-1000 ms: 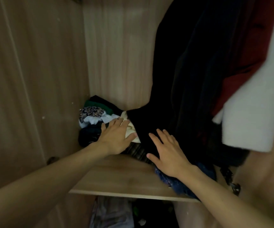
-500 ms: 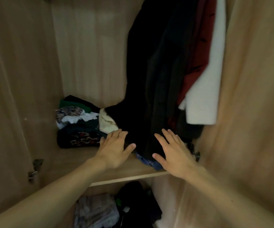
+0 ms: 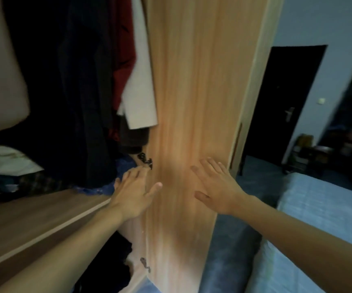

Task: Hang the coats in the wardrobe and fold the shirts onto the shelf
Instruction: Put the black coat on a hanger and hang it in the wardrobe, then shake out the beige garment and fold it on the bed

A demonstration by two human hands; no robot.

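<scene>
The left hand [image 3: 131, 193] and right hand [image 3: 217, 187] spread straight fingers [image 3: 212, 168], holding nothing, before the light wooden wardrobe door [image 3: 192, 81]. Dark coats [image 3: 82, 81] hang inside; folded shirts [image 3: 4, 159] lie on the brown wooden shelf [image 3: 33, 214].

Hands: two – left hand [image 3: 131, 194], right hand [image 3: 218, 187]. Hanging coats: three told apart – dark coat [image 3: 82, 92], red coat [image 3: 122, 60], white coat [image 3: 141, 98]. Shelf [image 3: 33, 212]: one. Wardrobe door [image 3: 192, 102]: one. Hinges: two – upper hinge [image 3: 146, 161], lower hinge [image 3: 145, 264]. Bed [image 3: 318, 208]: one.

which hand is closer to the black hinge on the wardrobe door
Left. The left hand has its fingertips right beside the hinge; the right hand is spread farther right, in front of the door panel.
</scene>
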